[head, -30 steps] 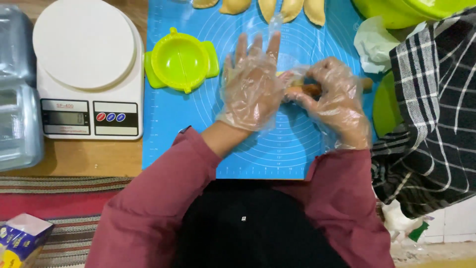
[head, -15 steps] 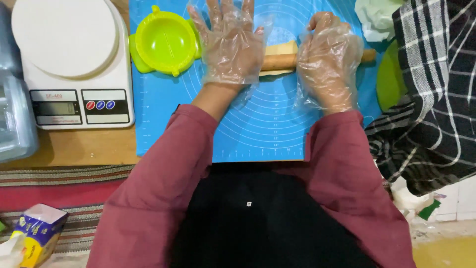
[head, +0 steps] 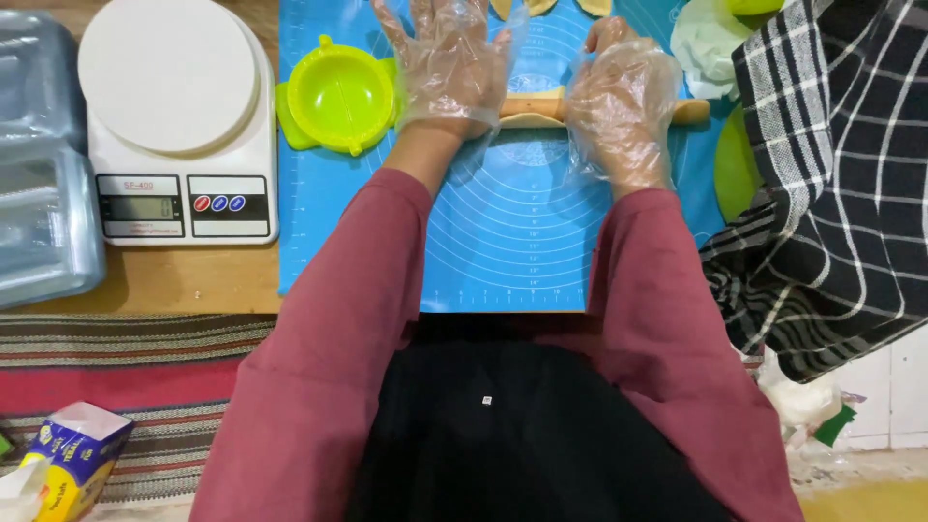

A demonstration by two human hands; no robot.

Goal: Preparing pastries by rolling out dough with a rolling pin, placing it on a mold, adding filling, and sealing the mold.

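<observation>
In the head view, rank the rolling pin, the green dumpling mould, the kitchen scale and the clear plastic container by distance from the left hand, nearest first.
1. Rolling pin: under the left hand, touching it.
2. Green mould: just beside the hand, toward the mat's left edge.
3. Scale: farther left, off the mat.
4. Plastic container: at the far left edge.

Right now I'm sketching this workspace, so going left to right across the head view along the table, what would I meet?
Clear plastic containers → white kitchen scale → green dumpling mould → left hand → wooden rolling pin → right hand → black-and-white checked cloth.
</observation>
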